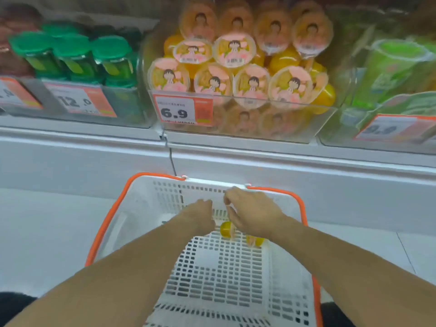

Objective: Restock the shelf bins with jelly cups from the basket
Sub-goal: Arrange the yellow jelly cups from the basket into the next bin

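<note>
Jelly cup (226, 229) lies between both hands (200, 217) (in basket (271, 267)).

Green-lidded jars (77, 55) stand left of the orange price tag (182, 112); green packs (389, 67) right.

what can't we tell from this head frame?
- Left hand: grip unclear; fingers face away, blurred.
- Right hand: fingers curl down over a jelly cup; contact hidden by the hand.
- Second cup: mostly behind the right wrist.
- Basket: near end cut off by the bottom edge.
- Right bin price tag: blurred, edge-cropped.
</note>
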